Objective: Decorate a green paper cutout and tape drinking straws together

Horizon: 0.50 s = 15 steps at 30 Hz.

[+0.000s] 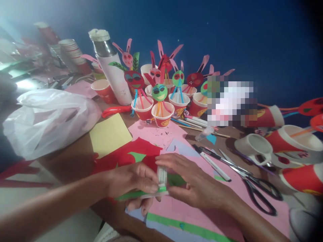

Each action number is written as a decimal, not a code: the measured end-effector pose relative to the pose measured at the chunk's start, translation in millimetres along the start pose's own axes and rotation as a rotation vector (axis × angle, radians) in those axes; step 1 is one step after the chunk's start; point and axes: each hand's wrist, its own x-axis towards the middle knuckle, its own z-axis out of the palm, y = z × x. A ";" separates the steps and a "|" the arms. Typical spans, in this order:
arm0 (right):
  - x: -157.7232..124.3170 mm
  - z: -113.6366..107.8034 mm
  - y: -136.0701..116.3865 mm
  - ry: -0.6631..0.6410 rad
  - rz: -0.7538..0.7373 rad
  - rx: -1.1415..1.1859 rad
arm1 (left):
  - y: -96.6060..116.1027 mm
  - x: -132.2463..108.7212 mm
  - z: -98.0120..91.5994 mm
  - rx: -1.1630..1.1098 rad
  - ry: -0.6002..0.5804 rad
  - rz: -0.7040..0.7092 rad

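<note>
My left hand [137,183] is closed around a green paper strip [132,195], its thumb pressing on top near the strip's right end. A small whitish, translucent piece [162,176] stands upright at that end, between my two hands; what it is I cannot make out. My right hand [188,178] is curved beside it, fingers and thumb apart, with the fingertips close to the piece. Whether they touch it is unclear. Below both hands lie pink paper [202,213] and a green strip [181,225]. Red paper scraps [146,151] lie just beyond.
Paper cups [163,117] with straw-legged faces stand at the back beside a white bottle [113,77]. Scissors [252,181], a marker [215,166] and a white mug [253,146] are at right. A plastic bag [50,117] and yellow paper [111,134] lie left.
</note>
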 end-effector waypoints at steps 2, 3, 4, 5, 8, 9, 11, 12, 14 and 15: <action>0.5 0.5 0.0 0.013 -0.051 0.010 | -1.4 0.7 -0.8 -0.027 0.034 -0.015; 0.9 1.3 0.1 0.024 -0.080 0.016 | -2.3 1.2 -1.1 -0.039 0.044 -0.017; 1.4 2.4 0.3 0.036 -0.112 0.019 | -3.4 1.6 -1.4 -0.051 0.048 -0.020; 2.0 3.7 0.4 0.053 -0.143 0.020 | -4.4 2.0 -1.4 -0.062 0.050 -0.026; 3.5 8.1 0.4 0.113 -0.228 -0.010 | -6.9 2.6 -0.8 -0.093 0.058 -0.034; 3.8 9.4 0.3 0.132 -0.252 -0.032 | -7.5 2.5 -0.5 -0.103 0.059 -0.031; 4.3 11.6 0.0 0.154 -0.282 -0.094 | -8.2 2.2 -0.2 -0.122 0.052 -0.027; 4.4 12.5 -0.1 0.160 -0.293 -0.131 | -8.3 2.0 -0.4 -0.130 0.046 -0.034; 4.3 13.8 -0.3 0.170 -0.311 -0.198 | -8.6 1.4 -1.2 -0.136 0.034 -0.060; 4.2 14.3 -0.4 0.174 -0.318 -0.226 | -8.8 1.2 -1.8 -0.135 0.027 -0.071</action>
